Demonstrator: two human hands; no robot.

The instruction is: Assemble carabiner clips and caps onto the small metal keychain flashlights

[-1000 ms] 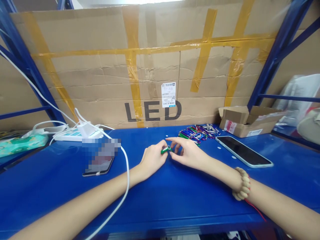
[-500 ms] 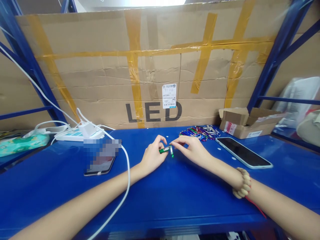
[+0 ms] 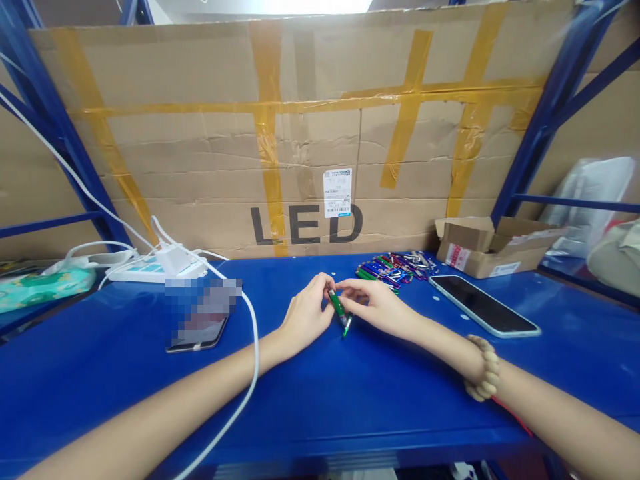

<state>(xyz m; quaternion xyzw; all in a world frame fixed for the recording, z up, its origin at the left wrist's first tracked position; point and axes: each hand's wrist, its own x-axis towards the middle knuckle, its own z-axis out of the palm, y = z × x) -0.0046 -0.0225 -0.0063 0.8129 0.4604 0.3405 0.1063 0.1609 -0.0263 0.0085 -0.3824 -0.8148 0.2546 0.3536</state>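
Observation:
A slim green tube (image 3: 337,304) with a silvery lower end, which looks like a small keychain light, slants downward between my hands above the blue table. From its lower end hangs a short silver-and-green piece (image 3: 347,326), too small to make out. My left hand (image 3: 311,308) pinches the tube from the left, its fingers curled at the upper end. Coming from the right, my right hand (image 3: 373,304) has its fingertips closed around the same tube. Behind my right hand lies a pile of similar coloured small metal pieces (image 3: 395,268).
A pale-cased phone (image 3: 485,305) and an open cardboard box (image 3: 480,253) are at the right. Another phone (image 3: 200,330) and a power strip (image 3: 145,267) sit at the left. A white cable (image 3: 256,333) crosses my left forearm. A large carton (image 3: 215,173) stands behind.
The green tube has turned from nearly level to steeply slanted, its silvery end now pointing down. My right hand has moved slightly left and closer to my left hand.

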